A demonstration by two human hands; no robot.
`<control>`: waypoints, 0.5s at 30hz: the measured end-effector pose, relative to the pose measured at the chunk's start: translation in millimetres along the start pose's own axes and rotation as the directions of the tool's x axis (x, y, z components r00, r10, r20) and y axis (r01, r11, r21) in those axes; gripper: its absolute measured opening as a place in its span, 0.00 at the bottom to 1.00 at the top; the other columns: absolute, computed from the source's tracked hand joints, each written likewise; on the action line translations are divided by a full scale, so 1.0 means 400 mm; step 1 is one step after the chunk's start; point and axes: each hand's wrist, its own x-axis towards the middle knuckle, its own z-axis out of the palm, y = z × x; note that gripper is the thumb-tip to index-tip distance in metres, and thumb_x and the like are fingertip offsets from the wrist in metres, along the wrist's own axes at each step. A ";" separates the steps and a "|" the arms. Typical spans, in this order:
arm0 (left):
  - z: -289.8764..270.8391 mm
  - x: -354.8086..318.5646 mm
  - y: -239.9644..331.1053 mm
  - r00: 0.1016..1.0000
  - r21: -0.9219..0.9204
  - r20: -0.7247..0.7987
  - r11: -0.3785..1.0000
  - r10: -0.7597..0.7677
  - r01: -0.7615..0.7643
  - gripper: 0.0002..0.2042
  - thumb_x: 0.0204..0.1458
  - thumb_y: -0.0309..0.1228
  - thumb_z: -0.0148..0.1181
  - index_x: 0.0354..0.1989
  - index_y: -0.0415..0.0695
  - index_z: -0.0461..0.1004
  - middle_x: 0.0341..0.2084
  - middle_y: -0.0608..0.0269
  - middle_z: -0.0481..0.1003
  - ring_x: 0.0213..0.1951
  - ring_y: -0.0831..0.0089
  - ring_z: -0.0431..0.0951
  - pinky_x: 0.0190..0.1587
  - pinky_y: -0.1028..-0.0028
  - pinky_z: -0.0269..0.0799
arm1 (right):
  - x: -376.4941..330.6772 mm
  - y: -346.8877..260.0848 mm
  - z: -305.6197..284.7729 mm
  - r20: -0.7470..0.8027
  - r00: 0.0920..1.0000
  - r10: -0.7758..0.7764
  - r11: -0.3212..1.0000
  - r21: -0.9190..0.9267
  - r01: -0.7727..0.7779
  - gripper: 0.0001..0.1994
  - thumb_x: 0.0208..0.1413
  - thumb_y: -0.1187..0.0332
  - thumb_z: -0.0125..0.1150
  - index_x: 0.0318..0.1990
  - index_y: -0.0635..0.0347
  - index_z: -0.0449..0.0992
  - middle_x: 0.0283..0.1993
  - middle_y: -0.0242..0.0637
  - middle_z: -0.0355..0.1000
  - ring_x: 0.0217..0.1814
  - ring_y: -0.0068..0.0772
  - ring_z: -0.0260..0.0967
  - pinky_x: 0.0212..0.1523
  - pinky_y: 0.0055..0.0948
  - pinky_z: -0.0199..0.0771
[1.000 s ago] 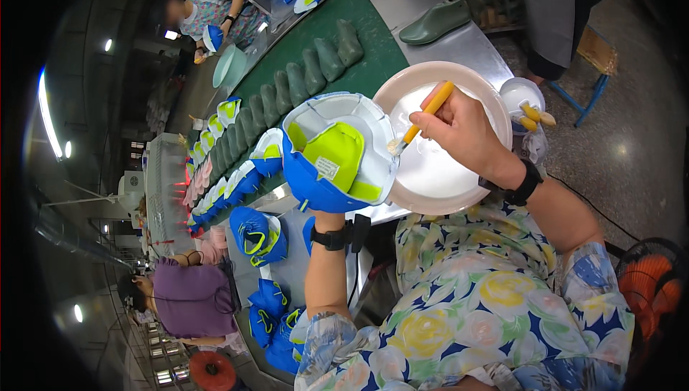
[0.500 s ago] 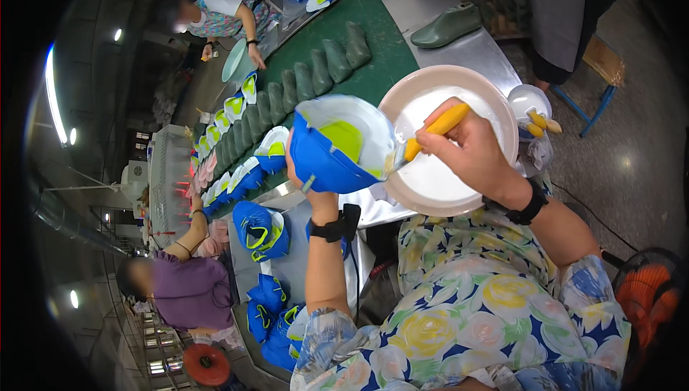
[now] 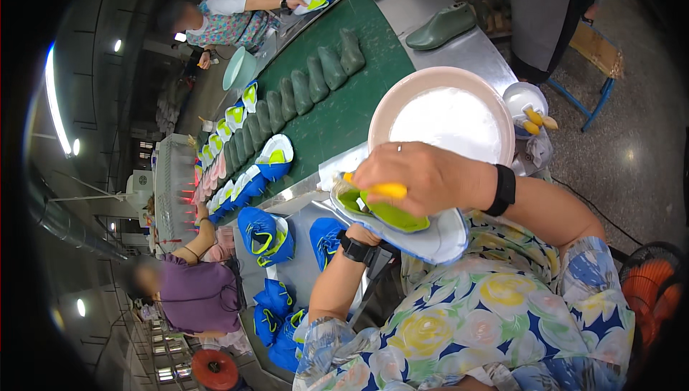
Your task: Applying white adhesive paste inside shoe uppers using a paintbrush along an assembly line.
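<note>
My left hand (image 3: 363, 234) is closed on a blue shoe upper (image 3: 446, 239), whose white inside and lime lining face up; most of those fingers are hidden beneath it. My right hand (image 3: 423, 175) grips a yellow-handled brush (image 3: 390, 190) over the upper's opening. The hand hides the brush's bristles, so I cannot tell whether they touch the lining. Just beyond my hands is a pale pink basin (image 3: 378, 122) of white liquid (image 3: 452, 122).
Rows of dark green shoe lasts (image 3: 301, 93) and blue uppers (image 3: 275, 155) line a green conveyor (image 3: 387, 53). More uppers (image 3: 264, 236) lie at left. A white bowl (image 3: 518, 96) with yellow-handled brushes stands right of the basin. Two people work along the left; a fan (image 3: 649, 294) stands at right.
The upper has moved down and right, toward my body, and tipped so its inside faces up. My right hand and the brush have come left and down, over it.
</note>
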 end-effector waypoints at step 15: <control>-0.068 -0.086 0.067 0.956 0.056 0.008 0.954 0.293 -0.293 0.58 0.23 0.54 0.82 0.66 0.39 0.62 0.59 0.48 0.70 0.58 0.53 0.73 0.62 0.52 0.70 | -0.034 0.078 -0.090 0.006 0.825 0.565 0.823 -0.076 -0.563 0.09 0.56 0.70 0.62 0.40 0.63 0.70 0.33 0.48 0.77 0.34 0.48 0.77 0.37 0.36 0.76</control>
